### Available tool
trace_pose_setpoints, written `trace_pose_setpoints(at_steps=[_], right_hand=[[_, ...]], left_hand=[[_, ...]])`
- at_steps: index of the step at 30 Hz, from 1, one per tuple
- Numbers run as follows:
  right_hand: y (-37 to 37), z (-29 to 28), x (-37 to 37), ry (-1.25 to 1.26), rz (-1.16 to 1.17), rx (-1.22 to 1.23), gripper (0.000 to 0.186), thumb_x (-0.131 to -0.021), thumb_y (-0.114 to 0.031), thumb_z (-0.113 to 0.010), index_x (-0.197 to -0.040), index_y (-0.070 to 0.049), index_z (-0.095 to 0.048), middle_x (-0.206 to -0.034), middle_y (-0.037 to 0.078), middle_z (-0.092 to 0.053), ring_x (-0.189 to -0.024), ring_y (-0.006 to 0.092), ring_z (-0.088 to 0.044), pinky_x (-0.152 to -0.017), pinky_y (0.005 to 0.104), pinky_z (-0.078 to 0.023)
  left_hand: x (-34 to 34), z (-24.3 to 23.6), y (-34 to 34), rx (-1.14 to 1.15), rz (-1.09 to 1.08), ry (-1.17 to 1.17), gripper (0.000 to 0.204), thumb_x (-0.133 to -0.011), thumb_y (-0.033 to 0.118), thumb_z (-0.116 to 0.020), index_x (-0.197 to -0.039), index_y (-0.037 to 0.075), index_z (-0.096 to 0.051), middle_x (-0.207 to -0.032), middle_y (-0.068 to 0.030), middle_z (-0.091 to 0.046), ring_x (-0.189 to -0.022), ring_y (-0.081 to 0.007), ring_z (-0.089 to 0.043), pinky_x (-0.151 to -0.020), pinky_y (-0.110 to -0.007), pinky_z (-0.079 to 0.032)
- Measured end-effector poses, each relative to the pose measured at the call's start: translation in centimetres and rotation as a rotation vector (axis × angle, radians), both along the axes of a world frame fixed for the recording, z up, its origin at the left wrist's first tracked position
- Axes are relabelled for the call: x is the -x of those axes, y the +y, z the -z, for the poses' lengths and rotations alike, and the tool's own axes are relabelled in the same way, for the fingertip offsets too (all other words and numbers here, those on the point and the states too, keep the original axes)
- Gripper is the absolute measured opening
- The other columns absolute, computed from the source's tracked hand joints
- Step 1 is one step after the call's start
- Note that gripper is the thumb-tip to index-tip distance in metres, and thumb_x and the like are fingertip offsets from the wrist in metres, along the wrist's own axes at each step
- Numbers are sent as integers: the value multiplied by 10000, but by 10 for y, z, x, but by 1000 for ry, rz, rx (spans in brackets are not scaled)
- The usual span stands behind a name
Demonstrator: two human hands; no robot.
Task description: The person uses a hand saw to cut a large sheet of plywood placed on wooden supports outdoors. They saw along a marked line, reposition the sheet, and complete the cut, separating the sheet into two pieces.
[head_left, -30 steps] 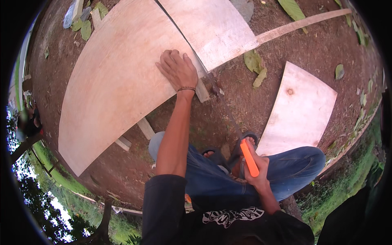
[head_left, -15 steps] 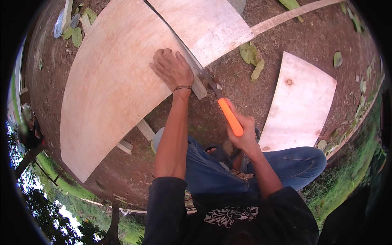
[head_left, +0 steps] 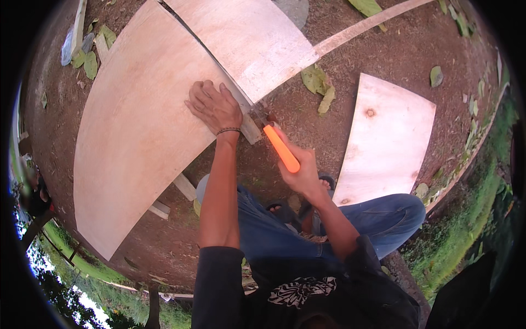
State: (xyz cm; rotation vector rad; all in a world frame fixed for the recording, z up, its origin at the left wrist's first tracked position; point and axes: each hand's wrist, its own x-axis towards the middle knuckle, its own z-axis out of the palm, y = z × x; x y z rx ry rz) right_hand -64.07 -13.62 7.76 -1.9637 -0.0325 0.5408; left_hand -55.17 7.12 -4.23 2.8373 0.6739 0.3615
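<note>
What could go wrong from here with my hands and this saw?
The saw in the right hand might jump from the gap and cut the left hand, which rests close by on the large board. The blade may also catch the wooden strip jutting out beneath that board. Sandals leave toes bare, so a dropped saw could hurt them.

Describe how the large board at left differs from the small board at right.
Size: the large board is much bigger than the small board.
Support: wooden strips stick out from under the large board; none show under the small board.
Look: the large board is tan; the small board is paler, with a brown knot.
Both are thin wooden sheets.
</note>
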Motion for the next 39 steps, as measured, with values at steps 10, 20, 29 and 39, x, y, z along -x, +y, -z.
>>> trace_pose_setpoints(at_steps=[10,20,29,39], right_hand=[[11,9,-14,-43,-42,78,691,-767,61,-608,-1454,23,-542,-989,217,-732,-599,242,-674,-639,296,-520],[15,18,-12,-113,19,-20,643,-802,48,-617,-1439,-30,-573,-795,227,-605,-571,222,-599,-645,309,-508],[-61,-40,74,6,-4,95,630,-804,67,-573,-1433,47,-559,-1017,151,-758,-768,161,-724,-800,283,-536],[-77,-56,116,-76,7,102,631,-788,67,-578,-1418,30,-580,-1078,216,-740,-776,221,-753,-803,267,-545]], left_hand=[[-6,-1,-4,16,18,6,379,-1000,287,-569,-1284,56,-472,-1402,-153,-428,-1430,-351,-324,-1226,-614,-168],[-7,2,-3,33,16,-63,358,-992,268,-584,-1262,57,-482,-1386,-149,-428,-1415,-358,-339,-1209,-630,-203],[-1,-3,-2,-21,-1,-68,340,-997,257,-588,-1256,61,-489,-1364,-138,-443,-1415,-342,-350,-1213,-612,-214],[7,3,2,21,-45,-91,330,-1031,289,-517,-1260,52,-523,-1366,-133,-463,-1397,-328,-369,-1228,-569,-181]])
